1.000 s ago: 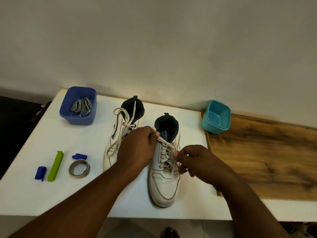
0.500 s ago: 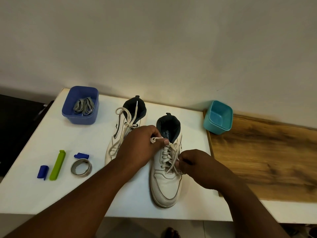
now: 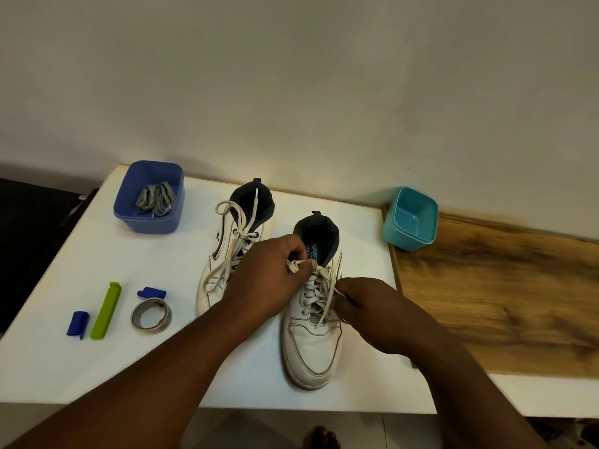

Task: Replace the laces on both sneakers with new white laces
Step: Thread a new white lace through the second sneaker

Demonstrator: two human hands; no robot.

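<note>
Far left on the white table (image 3: 48, 367): a blue clip (image 3: 77, 324), a green clip (image 3: 106, 314), a tape roll (image 3: 151, 315) lying flat, and a small blue cap (image 3: 151, 291) just behind it, set in a loose row well apart from the shoes (probably parked there as tools, out of the working zone). Behind them, near the wall, a blue tub (image 3: 149, 218) holds a bundle of grey laces (image 3: 156, 200); I cannot tell from here whether these are the old ones or the replacements, as they read grey rather than white. Centre-left: left sneaker (image 3: 207, 286), toe toward the person, its lace (image 3: 238, 218) loose and looped over the collar, one tip resting on the dark lining. Untouched at present. The left hand (image 3: 269, 283) crosses in front of it, thumb and forefinger pressed together on a lace end (image 3: 296, 264) at the top eyelets of the right sneaker (image 3: 312, 348). That shoe stands beside the first, also toe toward the person, lace threaded through all rows. The right hand (image 3: 366, 306) sits at the shoe's outer side, fingers curled, pinching the other strand where it crosses the mid-eyelets; likely this steadies the shoe while the left hand works the knot. My judgement: knot being undone, so an early stage, neither sneaker stripped yet. Right of the shoes, a teal tub (image 3: 410, 234), nothing visible in it, stands at the corner of a wooden board (image 3: 502, 303).
</note>
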